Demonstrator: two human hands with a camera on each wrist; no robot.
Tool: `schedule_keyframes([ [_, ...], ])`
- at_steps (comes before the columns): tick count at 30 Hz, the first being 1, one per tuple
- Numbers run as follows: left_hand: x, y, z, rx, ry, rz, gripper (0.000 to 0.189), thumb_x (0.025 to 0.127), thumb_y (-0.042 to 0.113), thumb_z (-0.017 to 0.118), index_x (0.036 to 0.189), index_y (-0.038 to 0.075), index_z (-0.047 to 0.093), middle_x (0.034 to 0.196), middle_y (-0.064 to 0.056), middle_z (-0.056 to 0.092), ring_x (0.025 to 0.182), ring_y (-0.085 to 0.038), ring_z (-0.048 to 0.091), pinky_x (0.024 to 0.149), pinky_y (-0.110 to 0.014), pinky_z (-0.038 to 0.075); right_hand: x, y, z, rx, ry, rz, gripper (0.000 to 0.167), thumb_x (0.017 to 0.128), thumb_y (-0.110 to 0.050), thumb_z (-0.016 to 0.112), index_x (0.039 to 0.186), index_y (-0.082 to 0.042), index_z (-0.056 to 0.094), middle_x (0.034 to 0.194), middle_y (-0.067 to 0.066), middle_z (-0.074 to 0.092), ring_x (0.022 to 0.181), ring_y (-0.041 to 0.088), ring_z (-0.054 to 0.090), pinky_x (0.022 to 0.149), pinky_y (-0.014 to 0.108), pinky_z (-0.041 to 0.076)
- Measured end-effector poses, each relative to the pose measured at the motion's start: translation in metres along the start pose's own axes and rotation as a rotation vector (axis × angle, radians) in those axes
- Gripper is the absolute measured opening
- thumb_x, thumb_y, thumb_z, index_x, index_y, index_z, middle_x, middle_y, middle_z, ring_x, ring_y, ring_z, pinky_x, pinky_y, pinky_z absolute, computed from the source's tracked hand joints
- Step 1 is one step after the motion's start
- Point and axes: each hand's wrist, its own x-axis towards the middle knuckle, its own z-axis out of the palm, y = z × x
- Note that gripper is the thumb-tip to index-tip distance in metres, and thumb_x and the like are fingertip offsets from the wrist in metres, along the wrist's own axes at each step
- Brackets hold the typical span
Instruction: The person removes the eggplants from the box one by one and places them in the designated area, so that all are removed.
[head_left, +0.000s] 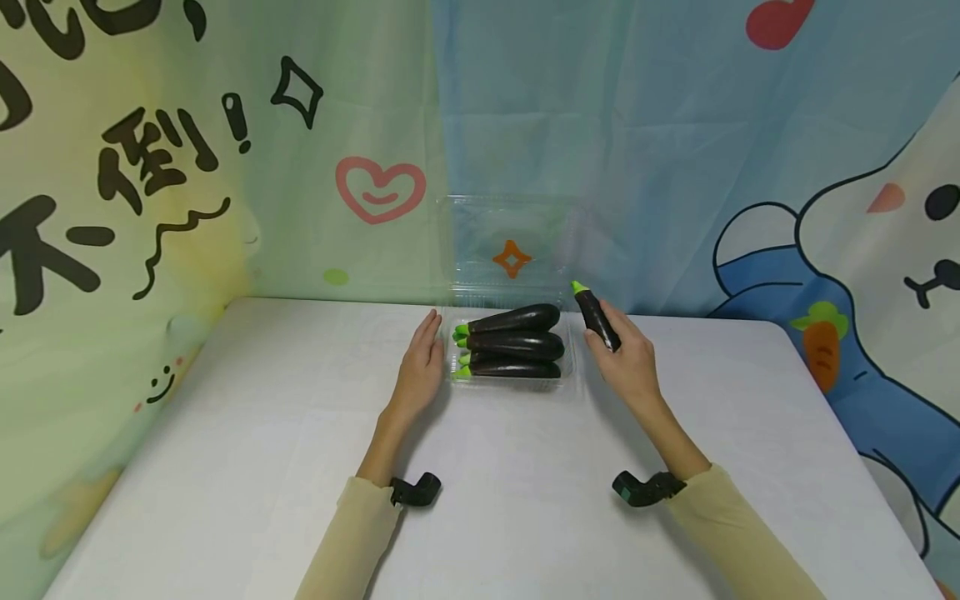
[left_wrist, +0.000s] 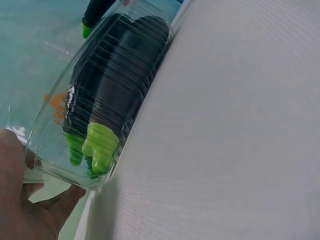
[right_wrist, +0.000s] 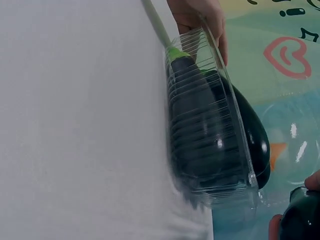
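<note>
A clear plastic container [head_left: 572, 354] with its lid raised stands near the table's back edge. Several dark eggplants [head_left: 517, 343] with bright green stem ends lie inside it, stems to the left. At the container's left end my left hand [head_left: 417, 375] rests with fingers extended along the wall; the left wrist view shows its fingertips right at the rim. My right hand [head_left: 628, 360] grips another eggplant [head_left: 595, 317] by its rounded end, just right of the container, green stem pointing up and away. Only part of this eggplant [right_wrist: 304, 217] shows in the right wrist view.
The transparent lid [head_left: 480, 229] stands up behind the container, in front of a printed cloth backdrop [head_left: 660, 167]. A white cloth covers the table [head_left: 517, 483]. Dark camera mounts [head_left: 417, 490] sit on both wrists.
</note>
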Motion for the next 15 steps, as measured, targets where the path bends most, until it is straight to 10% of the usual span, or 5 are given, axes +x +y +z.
schedule_keyframes([
  [15, 0.0005, 0.0008, -0.0013, 0.010, -0.008, -0.010, 0.047, 0.104, 0.014, 0.035, 0.150, 0.003, 0.034, 0.160, -0.005, 0.028, 0.149, -0.023, 0.026, 0.122, -0.043, 0.024, 0.0021, 0.0085, -0.0002, -0.017, -0.019, 0.041, 0.063, 0.090, -0.010, 0.053, 0.149, -0.003, 0.035, 0.148, 0.023, 0.035, 0.120, 0.042, 0.047, 0.090, 0.053, 0.043],
])
